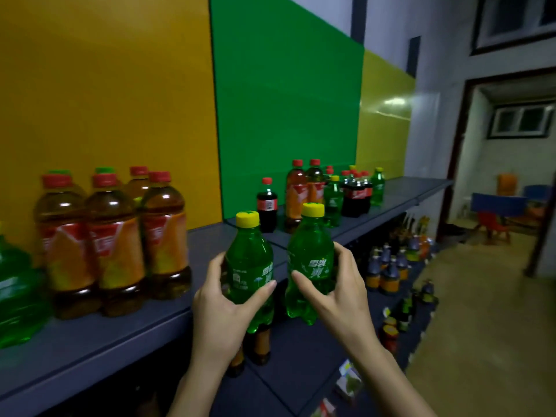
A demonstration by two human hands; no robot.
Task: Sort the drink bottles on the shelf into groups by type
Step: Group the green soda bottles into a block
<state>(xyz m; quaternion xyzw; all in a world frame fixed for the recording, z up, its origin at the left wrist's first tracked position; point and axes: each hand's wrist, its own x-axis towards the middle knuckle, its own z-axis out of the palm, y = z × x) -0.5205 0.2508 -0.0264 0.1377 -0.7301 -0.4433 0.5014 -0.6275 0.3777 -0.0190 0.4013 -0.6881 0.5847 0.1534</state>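
My left hand (219, 308) grips a green soda bottle (248, 260) with a yellow cap, held in front of the grey shelf (126, 335). Beside it, my right hand (340, 293) grips a second green soda bottle (311, 257) of the same kind. Both bottles are upright and off the shelf. Several amber tea bottles (114, 245) with red caps stand grouped at the left. Part of a green bottle (18, 296) shows at the far left edge. A single cola bottle (267, 204) stands mid-shelf. Farther right is a mixed cluster (340, 191) of tea, cola and green bottles.
Yellow and green panels back the shelf. Lower shelves (391, 275) hold several small bottles and jars. To the right lie an open floor (481, 326), a doorway, and coloured chairs (496, 212) beyond.
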